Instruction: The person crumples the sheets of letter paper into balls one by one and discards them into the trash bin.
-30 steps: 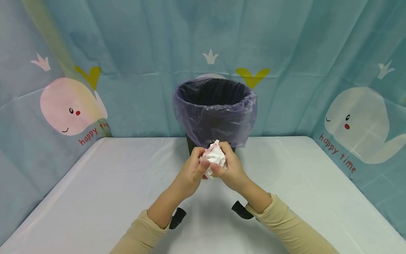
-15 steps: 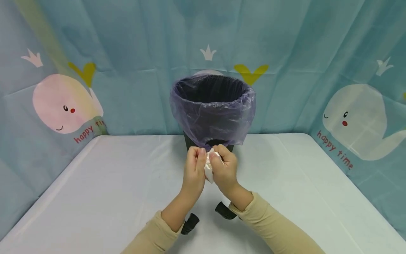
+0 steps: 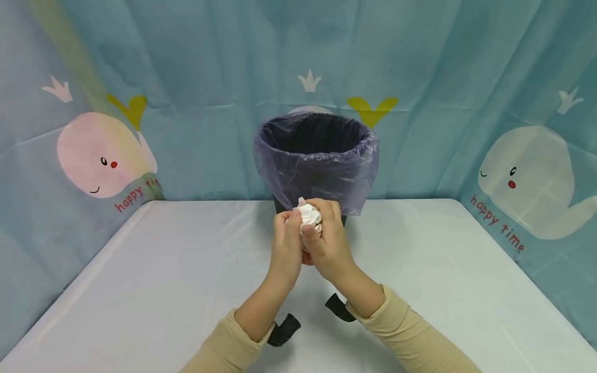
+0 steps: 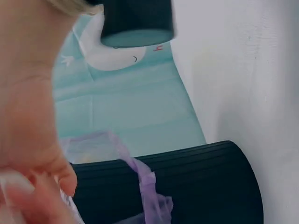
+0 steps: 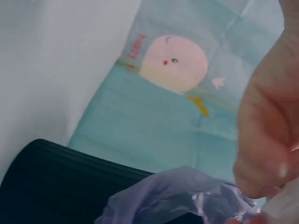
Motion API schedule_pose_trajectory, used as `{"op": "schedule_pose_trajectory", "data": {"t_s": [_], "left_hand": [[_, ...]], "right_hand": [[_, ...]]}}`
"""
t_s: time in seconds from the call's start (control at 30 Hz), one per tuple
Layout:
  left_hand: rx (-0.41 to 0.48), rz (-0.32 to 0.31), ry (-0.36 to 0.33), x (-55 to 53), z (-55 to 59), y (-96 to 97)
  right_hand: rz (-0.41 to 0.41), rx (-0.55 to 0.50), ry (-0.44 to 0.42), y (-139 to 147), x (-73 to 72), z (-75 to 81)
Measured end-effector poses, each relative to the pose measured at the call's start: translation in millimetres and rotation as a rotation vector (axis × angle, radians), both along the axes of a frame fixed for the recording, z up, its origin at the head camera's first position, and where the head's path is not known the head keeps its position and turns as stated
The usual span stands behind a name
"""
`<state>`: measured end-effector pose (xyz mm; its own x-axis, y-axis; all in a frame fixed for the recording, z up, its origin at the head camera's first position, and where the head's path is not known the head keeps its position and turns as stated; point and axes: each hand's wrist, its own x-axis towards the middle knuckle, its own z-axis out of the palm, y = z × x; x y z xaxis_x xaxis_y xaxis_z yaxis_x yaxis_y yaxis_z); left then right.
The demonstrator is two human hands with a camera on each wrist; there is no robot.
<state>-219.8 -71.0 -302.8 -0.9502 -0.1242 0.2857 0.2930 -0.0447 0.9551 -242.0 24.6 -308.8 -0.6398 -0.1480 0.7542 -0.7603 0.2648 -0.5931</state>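
A crumpled wad of white paper point(image 3: 309, 214) is squeezed between both hands, in front of the trash bin. My left hand point(image 3: 285, 247) grips it from the left, thumb on top. From the right, my right hand point(image 3: 331, 243) curls round it, with the thumb on the near side and the fingers over the far side. Only the wad's top shows in the head view; the palms hide the rest. Part of the white paper point(image 5: 286, 204) also appears at the lower right corner of the right wrist view.
A black trash bin point(image 4: 201, 179) stands at the table's back edge. Its purple liner bag point(image 3: 322, 178) folds over the rim, and the mouth faces up. Blue curtains point(image 3: 196, 150) with whale prints surround the white table point(image 3: 163, 280). Black wrist mounts point(image 3: 285, 330) sit under the sleeves.
The hands first held the wad spread more openly, then closed tightly over it. Now the right fingers have loosened and shifted up, exposing its white top. The bin stays in place.
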Motion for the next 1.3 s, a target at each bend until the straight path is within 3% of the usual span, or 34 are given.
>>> {"op": "schedule_pose_trajectory", "data": {"t_s": [0.07, 0.13, 0.23, 0.33, 0.47, 0.6, 0.67, 0.77, 0.9, 1.03, 1.1, 1.3], "left_hand": [[0.073, 0.052, 0.042, -3.2, 0.6, 4.1], [0.138, 0.114, 0.130, -6.8, -0.8, 8.3], [0.213, 0.153, 0.258, -10.9, -3.9, 13.9], [0.246, 0.153, 0.336, -12.7, -5.4, 17.6], [0.217, 0.190, 0.377, -14.1, -5.7, 18.0], [0.163, 0.214, 0.354, -14.7, -6.9, 16.2], [0.126, 0.174, 0.310, -14.4, -6.9, 13.6], [0.046, 0.056, 0.210, -10.3, -6.1, 5.3], [-0.063, -0.093, 0.149, -4.5, -1.6, -11.0], [-0.141, -0.159, 0.099, -2.3, 3.3, -23.4], [-0.176, -0.210, 0.058, -1.1, 6.8, -27.5], [-0.214, -0.316, -0.041, 0.2, 20.1, -36.7]], "right_hand": [[-0.003, 0.012, -0.037, -1, 1.6, 3.0], [0.029, -0.020, -0.063, -3, 0.0, 5.2], [0.101, -0.160, -0.064, -6, -3.1, 4.4], [0.149, -0.328, -0.012, -11, -6.4, 1.7], [0.119, -0.431, 0.060, -19, -8.7, -1.9], [0.090, -0.412, 0.114, -19, -14.2, -5.1], [0.118, -0.353, 0.135, -12, -19.7, -5.3], [0.217, -0.232, 0.140, 6, -25.3, -2.6], [0.331, -0.153, -0.018, 33, -21.7, 5.6], [0.409, -0.167, -0.184, 45, -16.1, 13.0], [0.452, -0.146, -0.169, 49, -15.0, 15.4], [0.547, -0.002, 0.041, 56, -18.2, 16.6]]}}
